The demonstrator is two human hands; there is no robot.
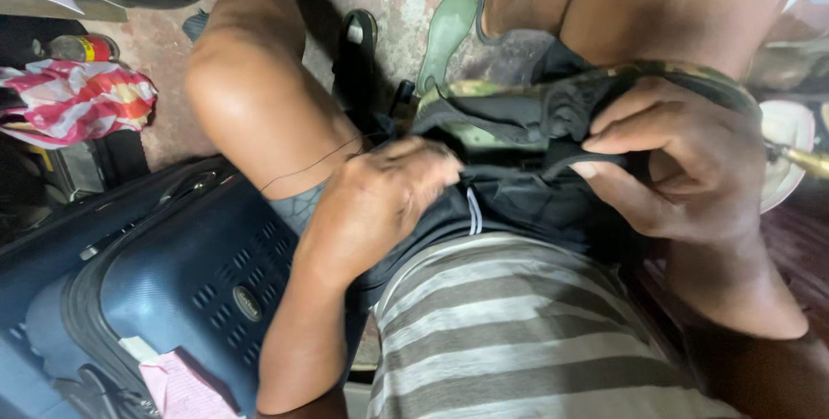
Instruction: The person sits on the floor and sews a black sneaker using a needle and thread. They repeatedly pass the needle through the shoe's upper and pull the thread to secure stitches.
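A black fabric bag or garment with a camouflage-patterned edge (518,125) lies across my lap. My right hand (673,160) grips a bunched fold of that black fabric at its upper right. My left hand (380,199) is curled with its fingertips pressed into the fabric's left side, apparently pinching it. A thin dark thread (311,164) runs from my left hand across my left thigh. My grey-and-white striped shirt (518,333) fills the lower middle of the view.
A dark blue hard-shell suitcase (181,281) stands at lower left against my thigh, with a pink cloth (177,389) on it. A red-and-white patterned bag (78,99) sits at the left. Green and black sandals (445,30) lie on the concrete floor ahead. A white dish (786,151) is at the right.
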